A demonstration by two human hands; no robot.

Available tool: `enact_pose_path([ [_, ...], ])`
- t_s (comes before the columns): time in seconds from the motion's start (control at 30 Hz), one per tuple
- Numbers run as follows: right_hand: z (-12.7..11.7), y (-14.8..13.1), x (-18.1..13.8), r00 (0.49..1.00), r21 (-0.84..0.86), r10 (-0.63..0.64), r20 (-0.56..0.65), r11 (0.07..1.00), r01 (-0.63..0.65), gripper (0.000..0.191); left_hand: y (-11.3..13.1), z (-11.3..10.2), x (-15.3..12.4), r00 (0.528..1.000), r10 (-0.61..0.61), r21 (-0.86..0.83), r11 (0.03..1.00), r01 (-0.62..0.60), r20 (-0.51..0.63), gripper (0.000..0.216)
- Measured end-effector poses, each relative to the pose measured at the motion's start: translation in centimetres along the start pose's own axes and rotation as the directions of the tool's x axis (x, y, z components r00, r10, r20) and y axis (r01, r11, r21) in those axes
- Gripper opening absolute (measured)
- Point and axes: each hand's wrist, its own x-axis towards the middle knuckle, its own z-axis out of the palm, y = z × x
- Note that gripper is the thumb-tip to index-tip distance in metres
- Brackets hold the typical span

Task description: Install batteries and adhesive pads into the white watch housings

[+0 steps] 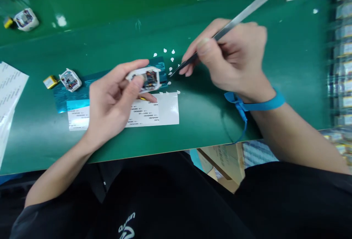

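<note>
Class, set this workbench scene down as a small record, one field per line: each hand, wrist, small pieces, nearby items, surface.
Left hand: holds open white casing, inner parts showing
Right hand: holds metal tweezers, tip among the small pieces
Right wrist: blue strap
Small pieces: white tabs, scattered
Nearby: printed white sheet, partly hidden by the left hand; blue film; yellow battery beside another open casing
Surface: green tabletop

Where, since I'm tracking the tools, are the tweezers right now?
In the head view, the tweezers are right of centre, in the right hand, their dark tip beside the small white pieces.
</note>
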Motion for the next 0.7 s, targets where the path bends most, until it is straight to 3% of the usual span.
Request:
enact_pose_path([
  [0.13,-0.3,1.5,0.3,0.974,-0.111,-0.098,0.203,0.986,0.122,0.030,-0.3,-0.4,0.3,0.998,0.063,0.058,0.996,-0.061,-0.032,0.013],
  [0.23,-0.3,1.8,0.2,0.969,-0.193,-0.106,0.225,0.970,0.150,0.032,-1.3,-0.4,0.5,0.976,0.198,0.315,0.924,-0.217,0.092,0.016],
  [0.33,-0.5,1.8,0.4,0.952,-0.184,-0.135,0.273,0.964,0.189,0.031,-2.5,-0.4,0.9,0.906,0.312,0.472,0.777,-0.417,0.286,0.022],
  [0.4,-0.6,1.7,0.5,0.943,-0.170,-0.123,0.309,0.969,0.182,0.031,-3.1,-0.4,1.1,0.889,0.298,0.500,0.743,-0.444,0.347,0.025],
  [0.5,-0.8,1.2,0.6,0.930,-0.155,-0.101,0.352,0.974,0.164,0.027,-3.5,-0.2,1.2,0.888,0.300,0.545,0.706,-0.452,0.348,0.026],
  [0.6,-0.7,0.6,0.3,0.938,-0.194,-0.046,0.342,0.974,0.118,0.020,-3.8,0.0,1.5,0.874,0.336,0.575,0.660,-0.484,0.351,0.026],
  [0.7,-0.8,0.4,0.2,0.980,-0.246,-0.025,0.197,0.967,0.074,0.017,-4.0,0.3,1.5,0.855,0.369,0.609,0.600,-0.519,0.365,0.026],
])
